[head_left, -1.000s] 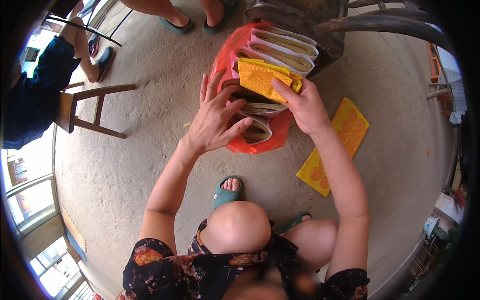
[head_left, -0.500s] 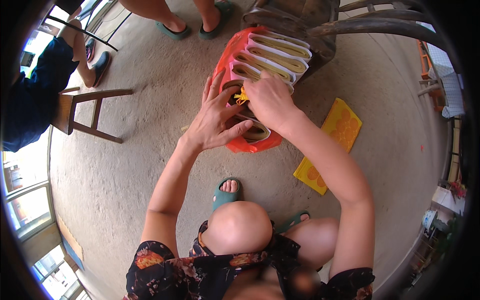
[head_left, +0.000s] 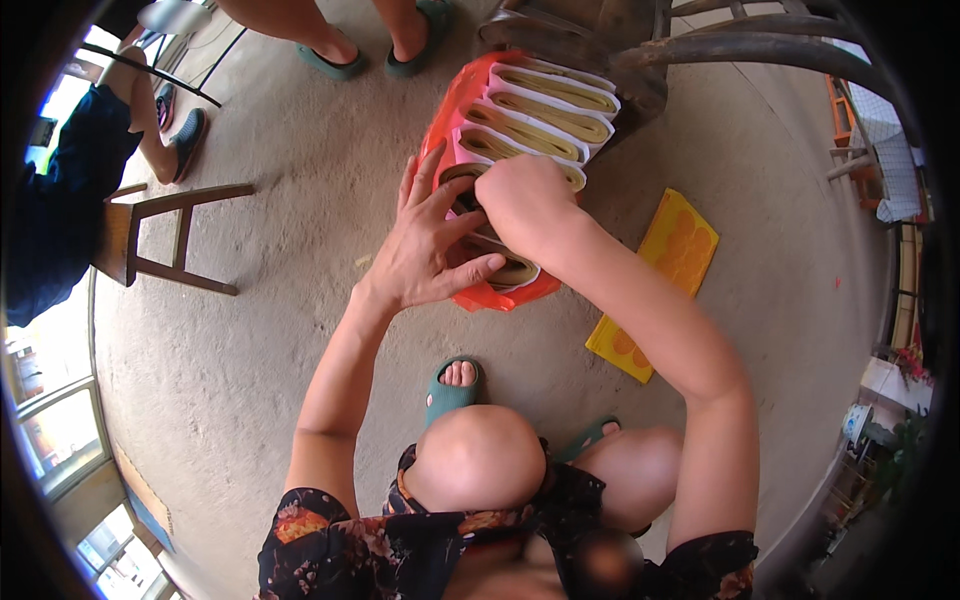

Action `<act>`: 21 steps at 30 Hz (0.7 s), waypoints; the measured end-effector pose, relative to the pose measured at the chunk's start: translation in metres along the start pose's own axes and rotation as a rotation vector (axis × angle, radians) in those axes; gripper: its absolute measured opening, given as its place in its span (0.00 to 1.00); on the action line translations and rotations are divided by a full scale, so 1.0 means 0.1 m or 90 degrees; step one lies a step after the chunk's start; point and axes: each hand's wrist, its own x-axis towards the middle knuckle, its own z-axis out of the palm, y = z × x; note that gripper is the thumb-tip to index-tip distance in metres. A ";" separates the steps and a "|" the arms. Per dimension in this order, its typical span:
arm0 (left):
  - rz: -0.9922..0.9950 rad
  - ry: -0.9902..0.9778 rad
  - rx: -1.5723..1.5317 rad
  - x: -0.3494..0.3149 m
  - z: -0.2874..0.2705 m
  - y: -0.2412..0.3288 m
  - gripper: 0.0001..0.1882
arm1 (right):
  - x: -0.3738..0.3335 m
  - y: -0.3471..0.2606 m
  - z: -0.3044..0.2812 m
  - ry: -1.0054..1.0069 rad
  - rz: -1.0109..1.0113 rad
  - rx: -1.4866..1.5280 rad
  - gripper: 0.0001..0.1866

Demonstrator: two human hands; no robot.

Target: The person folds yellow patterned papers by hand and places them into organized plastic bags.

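Observation:
A red plastic bag [head_left: 447,118] on the floor in front of me holds several thick bundles of folded yellowish paper [head_left: 550,118], each wrapped in white and pink sheets, standing side by side. My left hand [head_left: 420,245] lies over the bag's near left side with its fingers spread, touching the bundles around a dark gap. Into that gap reaches my right hand [head_left: 528,205], its fingers curled and pointing down. Its fingertips are hidden behind the back of the hand, so what they hold does not show.
A yellow packet with orange round patterns [head_left: 680,245] lies on the floor to the right, partly behind my right forearm. Dark wooden chairs [head_left: 740,50] stand behind the bag, a wooden stool [head_left: 125,235] at left. Two people's legs and sandals [head_left: 335,60] are at the far left.
My right hand has shifted slightly left and turned down into the gap. A bright yellow crumpled piece seen at its fingertips before is now out of sight. The left hand stays spread.

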 end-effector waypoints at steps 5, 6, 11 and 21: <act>0.013 0.031 0.014 0.13 0.06 0.03 0.25 | 0.08 0.10 0.18 0.012 0.016 0.003 0.05; 0.015 0.035 0.009 0.12 0.07 0.01 0.24 | 0.05 0.17 0.22 0.072 0.013 0.030 0.05; 0.075 0.167 0.170 0.13 0.04 0.43 0.17 | -0.86 0.93 0.30 0.410 0.138 0.667 0.11; -0.398 -0.406 -0.448 0.29 2.80 1.13 0.17 | -2.79 1.01 3.13 0.256 0.477 0.263 0.38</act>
